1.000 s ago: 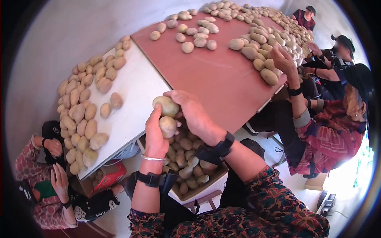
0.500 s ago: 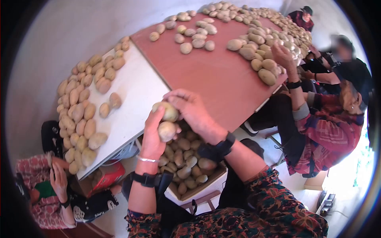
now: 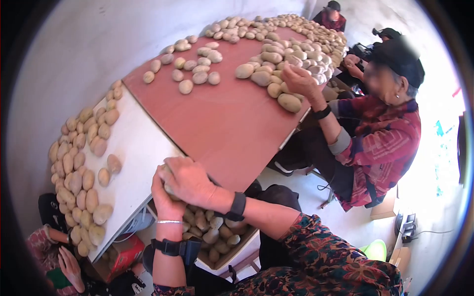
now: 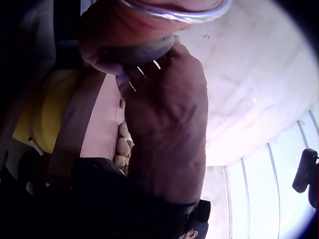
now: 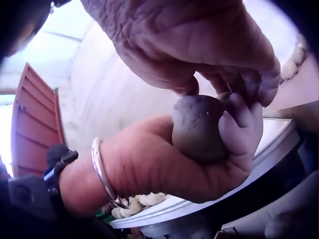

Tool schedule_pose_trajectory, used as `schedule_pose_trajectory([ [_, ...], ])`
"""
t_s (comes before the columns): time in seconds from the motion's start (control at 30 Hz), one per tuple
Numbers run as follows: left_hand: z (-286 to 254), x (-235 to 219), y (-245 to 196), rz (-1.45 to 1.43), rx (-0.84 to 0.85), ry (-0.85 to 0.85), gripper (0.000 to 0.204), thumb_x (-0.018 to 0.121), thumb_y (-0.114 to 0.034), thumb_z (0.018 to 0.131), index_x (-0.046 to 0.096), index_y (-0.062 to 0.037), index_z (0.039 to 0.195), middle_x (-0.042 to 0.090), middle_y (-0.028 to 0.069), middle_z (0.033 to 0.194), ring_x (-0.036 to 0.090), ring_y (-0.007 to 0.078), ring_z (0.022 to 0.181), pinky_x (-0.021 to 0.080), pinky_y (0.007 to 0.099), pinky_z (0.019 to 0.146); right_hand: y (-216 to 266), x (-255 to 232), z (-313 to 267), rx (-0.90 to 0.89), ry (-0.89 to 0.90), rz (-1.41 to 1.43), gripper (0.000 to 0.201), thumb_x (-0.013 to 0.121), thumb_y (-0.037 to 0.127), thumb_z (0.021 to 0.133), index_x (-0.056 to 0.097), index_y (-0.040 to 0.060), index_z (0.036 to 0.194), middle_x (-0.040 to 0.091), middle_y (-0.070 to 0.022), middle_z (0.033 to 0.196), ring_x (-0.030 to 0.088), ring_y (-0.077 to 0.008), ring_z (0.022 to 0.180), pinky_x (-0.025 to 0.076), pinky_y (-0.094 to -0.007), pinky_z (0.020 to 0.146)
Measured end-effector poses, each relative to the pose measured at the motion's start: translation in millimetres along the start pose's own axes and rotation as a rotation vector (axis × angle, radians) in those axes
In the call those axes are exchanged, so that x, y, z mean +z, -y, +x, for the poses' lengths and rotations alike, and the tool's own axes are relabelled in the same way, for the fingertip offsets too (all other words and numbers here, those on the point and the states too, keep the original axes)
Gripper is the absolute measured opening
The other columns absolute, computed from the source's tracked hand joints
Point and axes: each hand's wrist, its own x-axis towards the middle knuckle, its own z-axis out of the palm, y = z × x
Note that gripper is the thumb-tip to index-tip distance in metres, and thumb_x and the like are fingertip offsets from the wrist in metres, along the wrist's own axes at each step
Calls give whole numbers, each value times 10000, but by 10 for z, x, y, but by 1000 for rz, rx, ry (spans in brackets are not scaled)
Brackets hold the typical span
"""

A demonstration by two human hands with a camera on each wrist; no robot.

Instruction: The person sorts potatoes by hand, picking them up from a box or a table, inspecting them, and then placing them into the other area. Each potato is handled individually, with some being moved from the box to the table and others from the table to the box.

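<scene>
Curled round a potato [image 5: 197,129], my left hand [image 5: 149,162] wears a silver bracelet. My right hand [image 5: 194,42] lies over it, fingers bent against the top of that potato and a second one [image 5: 225,96], mostly hidden between the fingers. In the head view both hands, left [image 3: 167,202] and right [image 3: 191,181], meet at the near edge of the white tabletop [image 3: 138,143], the right covering most of what they hold. The left wrist view shows the left hand [image 4: 119,30] meeting the right hand [image 4: 167,119], with a dark potato surface [image 4: 144,52] between.
Below my hands is a box [image 3: 224,261] of potatoes. Potatoes [image 3: 84,187] line the white top's left side; more [image 3: 271,56] cover the red tabletop's [image 3: 197,118] far part. A seated person [image 3: 380,143] reaches over from the right. A red box [image 3: 129,254] stands lower left.
The head view has swung right, shifting the scene left. My right hand has closed over the potatoes, which earlier showed plainly, one above the other, between my hands.
</scene>
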Motion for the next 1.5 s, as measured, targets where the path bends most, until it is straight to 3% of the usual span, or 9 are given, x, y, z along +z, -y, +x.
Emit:
schedule_pose_trajectory([
  [0.27, -5, 8, 29, 17, 95, 148, 292, 501, -335, 980, 574, -70, 1079, 611, 74, 1061, 586, 215, 1031, 482, 372, 949, 7, 32, -78, 15, 131, -91, 398, 522, 309, 939, 571, 2, 1187, 631, -190, 1105, 603, -363, 994, 475, -485, 842],
  [0.53, 63, -64, -12, 7, 57, 149, 306, 479, -348, 988, 574, -71, 1079, 611, 84, 1062, 586, 213, 1022, 484, 375, 936, 45, -14, -80, 56, 68, -81, 389, 597, 344, 887, 621, 23, 1106, 657, -171, 1014, 603, -357, 986, 467, -477, 850],
  [0.77, -44, -31, -42, 97, 115, 86, 365, 483, -425, 975, 590, -79, 1027, 624, 85, 1025, 607, 219, 988, 501, 377, 908, -49, 93, -102, -159, -99, 99, 176, 649, 186, 805, 640, 42, 907, 620, -147, 889, 593, -353, 862, 506, -453, 764],
  [0.83, 35, -234, -179, 106, 117, 322, 394, 495, -455, 970, 611, -80, 1006, 640, 89, 1018, 622, 227, 981, 512, 384, 900, 6, 45, -139, -176, -43, 174, 177, 644, 168, 803, 634, 43, 927, 615, -145, 902, 588, -354, 875, 507, -455, 773],
  [0.93, -9, -179, -299, 133, 213, 177, 432, 505, -473, 967, 604, -66, 1073, 638, 98, 1073, 619, 233, 1012, 507, 389, 920, 101, 8, -194, -182, 58, 255, 314, 645, 146, 796, 612, 27, 1086, 596, -154, 954, 578, -355, 954, 514, -452, 816],
  [1.13, -39, -27, -246, 92, 408, 62, 448, 553, -444, 967, 583, -35, 1147, 613, 112, 1151, 583, 253, 1089, 480, 399, 968, 125, 47, -179, 11, -37, 365, 462, 646, 165, 812, 552, -15, 1227, 602, -201, 992, 585, -386, 1026, 509, -434, 864],
  [1.27, -78, 29, -270, 22, 462, 86, 481, 596, -459, 935, 547, -53, 1188, 589, 114, 1187, 555, 251, 1121, 455, 437, 988, 11, 12, -84, 215, 86, 878, 514, 617, 226, 852, 490, -30, 1280, 595, -112, 918, 607, -225, 812, 499, -339, 745],
  [1.37, -140, 74, -273, 135, 506, 32, 511, 617, -498, 906, 554, -53, 1149, 588, 100, 1117, 556, 240, 1076, 457, 417, 941, -88, -53, -52, 563, 397, 1318, 384, 524, 400, 920, 554, 61, 1096, 524, -8, 854, 441, -64, 719, 360, -233, 602],
  [1.5, -122, 8, -306, 318, 518, -9, 498, 606, -535, 890, 553, -70, 1059, 585, 60, 942, 555, 175, 895, 456, 314, 803, 85, -176, -67, 583, 498, 1384, 355, 511, 413, 933, 555, 78, 1042, 541, -13, 815, 492, -82, 707, 378, -222, 583],
])
